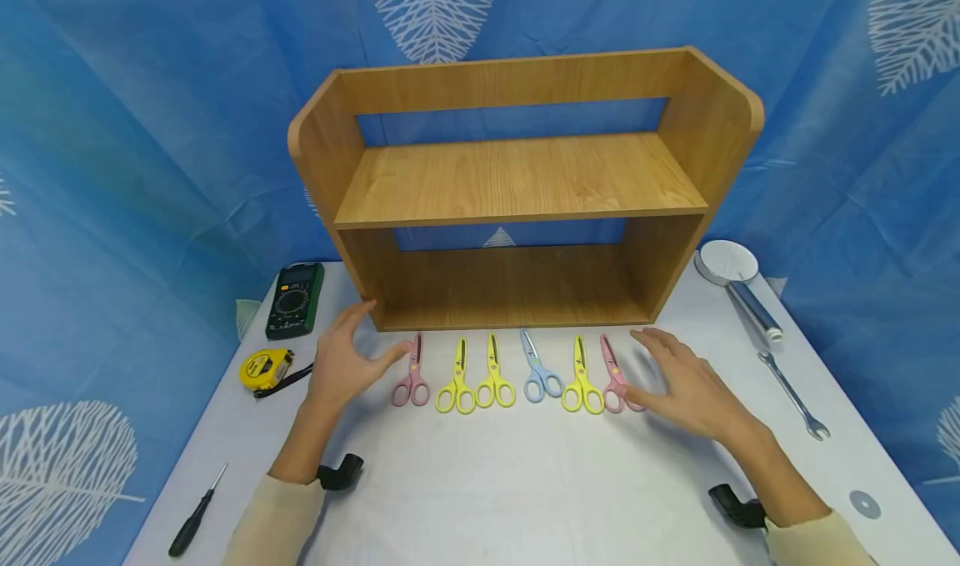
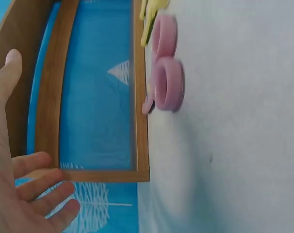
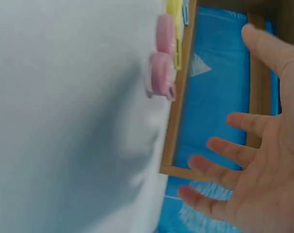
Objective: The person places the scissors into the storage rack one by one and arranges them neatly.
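A row of several scissors lies on the white table before a wooden shelf (image 1: 525, 178). Pink scissors (image 1: 411, 383) mark the left end and other pink scissors (image 1: 615, 378) the right end. Between them are yellow scissors (image 1: 458, 378) and one blue pair (image 1: 538, 374). My left hand (image 1: 343, 366) hovers beside the left pink pair, fingers spread and palm inward. Facing it, my right hand (image 1: 693, 387) is held beside the right pink pair, its thumb overlapping the handles in the head view. Both wrist views show bare palms holding nothing, with pink handles (image 2: 169, 85) nearby.
At left are a multimeter (image 1: 295, 301), a yellow tape measure (image 1: 267, 369) and a screwdriver (image 1: 197, 516). A magnifying glass (image 1: 731, 263), an open-ended wrench (image 1: 793, 395) and a grey washer (image 1: 865, 504) lie at right. Blue leaf-patterned cloth (image 1: 150, 174) hangs behind.
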`<action>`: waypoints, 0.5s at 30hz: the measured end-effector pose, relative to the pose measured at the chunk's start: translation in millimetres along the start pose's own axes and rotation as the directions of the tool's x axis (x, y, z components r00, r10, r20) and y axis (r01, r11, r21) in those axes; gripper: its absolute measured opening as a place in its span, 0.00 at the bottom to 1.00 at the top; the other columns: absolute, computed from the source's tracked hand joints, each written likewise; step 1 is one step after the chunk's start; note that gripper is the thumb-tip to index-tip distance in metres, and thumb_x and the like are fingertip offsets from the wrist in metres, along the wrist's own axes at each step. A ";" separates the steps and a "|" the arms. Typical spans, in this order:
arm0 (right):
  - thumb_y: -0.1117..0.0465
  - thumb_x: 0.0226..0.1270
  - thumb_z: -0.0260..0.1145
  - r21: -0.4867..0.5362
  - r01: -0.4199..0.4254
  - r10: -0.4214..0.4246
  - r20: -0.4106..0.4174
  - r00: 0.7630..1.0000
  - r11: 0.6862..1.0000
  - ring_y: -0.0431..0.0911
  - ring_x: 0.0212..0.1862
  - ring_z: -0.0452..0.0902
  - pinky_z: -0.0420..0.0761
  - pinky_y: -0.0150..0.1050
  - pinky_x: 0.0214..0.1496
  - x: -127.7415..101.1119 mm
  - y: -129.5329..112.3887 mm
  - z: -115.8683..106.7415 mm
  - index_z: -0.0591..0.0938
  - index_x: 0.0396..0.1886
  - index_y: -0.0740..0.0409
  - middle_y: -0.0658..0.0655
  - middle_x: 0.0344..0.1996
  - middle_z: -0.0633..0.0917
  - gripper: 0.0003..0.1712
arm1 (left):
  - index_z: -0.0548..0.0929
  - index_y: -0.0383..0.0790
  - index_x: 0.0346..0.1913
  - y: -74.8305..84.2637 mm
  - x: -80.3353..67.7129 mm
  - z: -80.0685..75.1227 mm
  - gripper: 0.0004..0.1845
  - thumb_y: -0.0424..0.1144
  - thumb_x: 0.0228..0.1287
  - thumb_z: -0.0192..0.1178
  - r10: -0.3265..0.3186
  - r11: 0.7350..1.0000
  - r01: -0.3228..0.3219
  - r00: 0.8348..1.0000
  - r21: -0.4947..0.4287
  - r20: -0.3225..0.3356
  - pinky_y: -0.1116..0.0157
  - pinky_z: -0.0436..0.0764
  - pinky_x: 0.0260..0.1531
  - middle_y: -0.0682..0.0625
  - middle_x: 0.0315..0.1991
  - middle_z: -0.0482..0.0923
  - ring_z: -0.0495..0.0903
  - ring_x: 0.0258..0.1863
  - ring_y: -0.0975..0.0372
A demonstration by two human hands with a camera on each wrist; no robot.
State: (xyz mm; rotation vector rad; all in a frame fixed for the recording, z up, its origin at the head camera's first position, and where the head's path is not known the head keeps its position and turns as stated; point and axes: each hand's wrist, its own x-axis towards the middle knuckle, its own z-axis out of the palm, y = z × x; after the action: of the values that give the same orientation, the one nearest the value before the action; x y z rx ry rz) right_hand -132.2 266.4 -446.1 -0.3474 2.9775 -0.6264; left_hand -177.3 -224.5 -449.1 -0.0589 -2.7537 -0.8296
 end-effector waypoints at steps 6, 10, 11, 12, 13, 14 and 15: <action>0.36 0.63 0.73 0.123 -0.066 0.059 0.057 0.997 0.990 0.63 0.65 0.74 0.79 0.68 0.63 -8.6 7.6 15.7 0.66 0.77 0.60 0.67 0.68 0.75 0.52 | 0.72 0.36 0.74 -12.4 7.5 -0.4 0.50 0.66 0.57 0.72 -0.080 0.983 0.065 0.993 -0.170 -0.085 0.46 0.82 0.64 0.37 0.70 0.75 0.77 0.67 0.45; 0.41 0.59 0.77 0.140 -0.071 0.065 0.044 0.997 0.988 0.52 0.49 0.76 0.84 0.49 0.49 -10.8 10.7 24.0 0.74 0.70 0.62 0.60 0.51 0.81 0.46 | 0.75 0.36 0.72 -17.4 13.1 1.5 0.45 0.63 0.59 0.72 -0.129 0.955 0.093 0.985 -0.282 -0.114 0.49 0.84 0.61 0.38 0.67 0.79 0.81 0.62 0.46; 0.42 0.59 0.78 0.143 -0.068 0.063 0.039 0.997 0.987 0.50 0.47 0.74 0.82 0.45 0.46 -11.2 11.0 25.1 0.76 0.68 0.62 0.58 0.48 0.81 0.45 | 0.76 0.37 0.71 -18.9 14.7 2.4 0.44 0.63 0.60 0.72 -0.141 0.947 0.100 0.983 -0.304 -0.116 0.50 0.85 0.61 0.39 0.66 0.80 0.82 0.61 0.47; 0.43 0.58 0.79 0.146 -0.061 0.056 0.033 0.998 0.987 0.49 0.46 0.74 0.79 0.42 0.44 -11.4 11.1 25.9 0.77 0.66 0.62 0.57 0.47 0.81 0.43 | 0.77 0.38 0.71 -20.4 16.3 3.2 0.43 0.62 0.60 0.72 -0.151 0.939 0.105 0.981 -0.328 -0.119 0.52 0.85 0.60 0.39 0.65 0.81 0.83 0.60 0.47; 0.44 0.57 0.79 0.150 -0.057 0.053 0.028 0.998 0.987 0.48 0.45 0.73 0.78 0.41 0.43 -11.6 10.8 26.2 0.79 0.64 0.62 0.56 0.46 0.81 0.41 | 0.78 0.39 0.70 -21.9 17.7 4.1 0.41 0.62 0.61 0.72 -0.161 0.929 0.109 0.980 -0.354 -0.121 0.55 0.86 0.59 0.40 0.63 0.82 0.84 0.59 0.48; 0.46 0.56 0.80 0.153 -0.049 0.046 0.021 0.999 0.987 0.48 0.45 0.73 0.77 0.40 0.43 -11.8 10.5 26.4 0.81 0.63 0.61 0.56 0.46 0.81 0.39 | 0.78 0.40 0.69 -23.2 18.7 5.0 0.40 0.61 0.61 0.71 -0.171 0.920 0.115 0.978 -0.376 -0.120 0.59 0.87 0.57 0.41 0.62 0.83 0.85 0.58 0.49; 0.47 0.56 0.81 0.157 -0.037 0.035 0.016 0.999 0.987 0.49 0.45 0.73 0.77 0.39 0.42 -12.0 10.3 26.5 0.82 0.61 0.61 0.57 0.46 0.81 0.37 | 0.79 0.42 0.69 -24.7 19.9 6.0 0.38 0.61 0.62 0.71 -0.177 0.913 0.118 0.977 -0.390 -0.120 0.64 0.88 0.55 0.42 0.61 0.84 0.85 0.57 0.50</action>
State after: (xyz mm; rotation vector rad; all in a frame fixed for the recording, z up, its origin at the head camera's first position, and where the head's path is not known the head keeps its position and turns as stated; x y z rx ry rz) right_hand -119.4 268.2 -474.1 -0.2836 2.8909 -0.8444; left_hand -200.7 -242.6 -462.0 0.1360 -2.4392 -1.3439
